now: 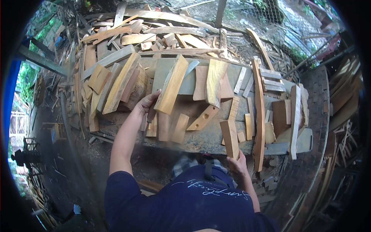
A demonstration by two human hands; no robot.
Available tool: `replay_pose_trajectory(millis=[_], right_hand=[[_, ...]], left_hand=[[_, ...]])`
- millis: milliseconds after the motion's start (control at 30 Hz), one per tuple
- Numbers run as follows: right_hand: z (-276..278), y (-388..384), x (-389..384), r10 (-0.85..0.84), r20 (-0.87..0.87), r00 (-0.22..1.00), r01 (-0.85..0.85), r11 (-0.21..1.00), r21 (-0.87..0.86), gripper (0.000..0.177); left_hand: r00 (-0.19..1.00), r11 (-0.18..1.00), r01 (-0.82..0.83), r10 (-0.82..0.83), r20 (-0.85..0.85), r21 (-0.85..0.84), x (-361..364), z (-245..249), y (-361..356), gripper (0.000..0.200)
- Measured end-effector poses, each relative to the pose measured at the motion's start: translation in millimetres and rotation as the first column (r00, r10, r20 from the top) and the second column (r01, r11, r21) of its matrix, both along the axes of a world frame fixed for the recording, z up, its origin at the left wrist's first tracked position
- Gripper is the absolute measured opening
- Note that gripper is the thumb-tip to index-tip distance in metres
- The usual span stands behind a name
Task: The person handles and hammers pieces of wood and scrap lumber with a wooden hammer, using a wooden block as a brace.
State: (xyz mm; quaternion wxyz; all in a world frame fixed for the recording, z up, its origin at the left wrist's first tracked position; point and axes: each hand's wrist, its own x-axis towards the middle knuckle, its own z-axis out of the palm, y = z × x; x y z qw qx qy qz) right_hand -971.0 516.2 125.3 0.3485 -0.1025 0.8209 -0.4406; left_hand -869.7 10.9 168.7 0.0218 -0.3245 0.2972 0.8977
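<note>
My left hand (148, 103) is closed at the left edge of a long, thick wooden block (172, 85), which stands tilted over the bench. A narrow dark brown piece shows just under that hand, partly hidden by it. My right hand (238, 164) grips the near end of a brown wooden block (230, 138) at the bench's front edge. Beyond that block's far end lies a slim strip of wood (234, 108). Between my hands rest a piece with round holes (203, 118) and a yellowish, wavy-edged slab (215, 81).
The worn bench (208, 145) carries many wood pieces. A long curved plank (258, 116) and a pale batten (295, 121) overhang its front at the right. Leaning boards (121, 83) crowd the left. Behind lies a scrap wood heap (154, 36), with wire fencing (266, 15) farther back.
</note>
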Motion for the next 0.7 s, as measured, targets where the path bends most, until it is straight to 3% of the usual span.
replay_pose_trajectory(millis=[33,67,133,167,200,333,367,400,433,500,533,600,667,700], right_hand=[[11.6,-3.8,-0.5,-0.015,0.064,0.998,0.015,1.000,-0.006,0.062],[-13.2,11.3,-1.7,-0.017,0.046,0.999,0.018,1.000,-0.013,0.060],[4.3,14.8,-2.6,-0.072,0.198,0.978,0.069,0.997,0.019,0.058],[6.4,21.9,-2.6,-0.089,0.208,0.974,0.083,0.996,0.037,0.058],[7.7,28.2,-4.6,-0.058,0.121,0.991,0.054,0.998,0.043,0.057],[3.7,65.2,-6.5,-0.004,-0.048,0.999,0.010,0.994,0.113,0.056],[7.8,69.7,-4.4,-0.030,-0.053,0.998,0.034,0.996,0.079,0.053],[12.1,74.4,-4.0,-0.019,-0.051,0.998,0.024,0.996,0.088,0.053],[16.1,78.5,-3.9,-0.049,0.011,0.999,0.048,0.994,0.099,0.052],[15.0,88.9,-3.7,-0.077,0.072,0.994,0.068,0.991,0.116,0.051],[8.5,96.3,-2.7,-0.066,0.033,0.997,0.062,0.991,0.119,0.050],[0.9,108.0,-0.9,-0.052,-0.006,0.999,0.052,0.990,0.129,0.049],[-2.6,116.9,-2.3,-0.049,-0.001,0.999,0.048,0.989,0.142,0.048],[-1.1,119.9,-2.8,-0.039,-0.026,0.999,0.042,0.986,0.160,0.048]], left_hand=[[1.000,1.000,-0.013,0.013,0.021,0.005,-0.3,-1.8,15.8,0.048],[0.999,1.000,0.009,-0.010,0.036,0.017,3.2,-16.7,23.0,0.048],[0.919,0.903,0.393,-0.394,0.028,-0.174,16.2,-58.2,37.6,0.044],[0.859,0.818,0.507,-0.505,0.083,-0.273,12.8,-38.5,63.2,0.035],[0.852,0.789,0.522,-0.497,0.164,-0.323,8.0,-13.1,94.6,0.035],[0.745,0.604,0.667,-0.559,0.364,-0.437,6.3,-48.6,170.0,0.044],[0.697,0.509,0.715,-0.565,0.441,-0.479,3.8,-65.3,184.9,0.048],[0.648,0.407,0.758,-0.558,0.518,-0.510,2.1,-90.7,198.8,0.051],[0.652,0.417,0.756,-0.557,0.515,-0.505,2.3,-116.2,212.5,0.051],[0.685,-0.078,0.668,-0.324,0.653,-0.740,-0.4,-146.5,236.3,0.057],[0.685,-0.071,0.669,-0.325,0.652,-0.739,-4.2,-151.5,245.0,0.057],[0.653,-0.047,0.744,-0.162,0.740,-0.667,-13.8,-143.7,259.7,0.058],[0.792,-0.028,0.611,0.052,0.609,-0.791,-11.5,-154.9,271.2,0.048],[0.828,-0.026,0.560,0.054,0.558,-0.828,-13.9,-153.4,274.8,0.041]])
